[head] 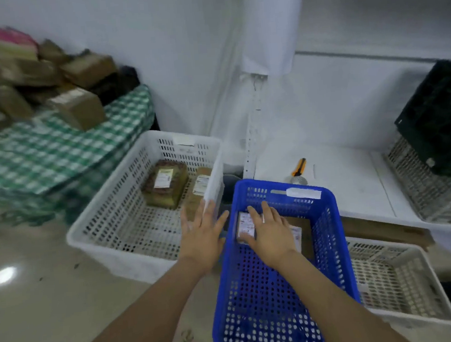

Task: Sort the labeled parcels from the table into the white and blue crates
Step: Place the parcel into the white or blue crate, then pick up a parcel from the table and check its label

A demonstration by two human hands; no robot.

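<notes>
A blue crate [334,243] stands on the floor at centre right, with a white crate [107,208] to its left. Inside the blue crate lies a brown parcel with a white label [245,225]. My right hand [269,232] rests on it with straight fingers spread. My left hand [201,234] hovers open over the gap between the two crates, by the white crate's right wall. The white crate holds a labeled parcel in bubble wrap [165,184] and a brown labeled parcel [200,189]. More brown parcels [77,107] are piled on the table with the green checked cloth [40,159] at the left.
A second white crate [403,286] sits to the right of the blue one. A low white shelf [356,186] behind carries a yellow utility knife [299,166], a tape roll [298,180], and stacked dark and grey crates [439,138] at the far right.
</notes>
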